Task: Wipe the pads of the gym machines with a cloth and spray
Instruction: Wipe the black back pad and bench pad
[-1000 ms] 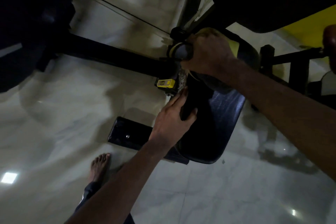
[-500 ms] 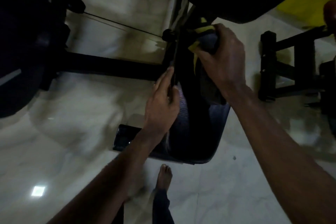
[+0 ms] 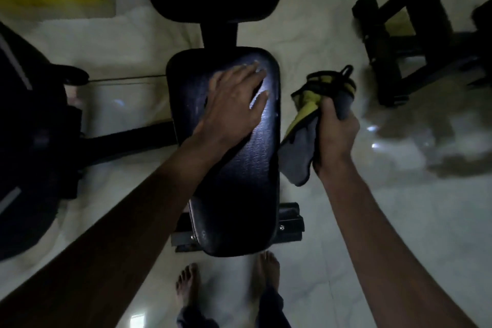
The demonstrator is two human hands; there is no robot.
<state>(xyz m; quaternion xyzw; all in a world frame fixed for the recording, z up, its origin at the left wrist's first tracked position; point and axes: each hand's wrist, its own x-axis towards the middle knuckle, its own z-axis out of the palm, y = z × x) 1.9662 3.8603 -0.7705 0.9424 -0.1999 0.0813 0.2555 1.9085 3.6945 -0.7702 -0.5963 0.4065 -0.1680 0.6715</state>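
Seat pad (image 3: 239, 181) at centre, left hand (image 3: 234, 104) shifted from its edge onto its top, palm down, fingers straight and spread, right hand (image 3: 335, 136) drawn off rightward, fingers curled round cloth (image 3: 296, 160), seemingly just clear of pad.

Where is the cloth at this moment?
Head view, right of centre: the right hand grips the cloth beside the right edge of the seat pad, above the floor. The left hand lies flat on the pad.

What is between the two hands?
In the head view, between the left hand and right hand lie the seat pad's shiny edge and the cloth the right hand grips.
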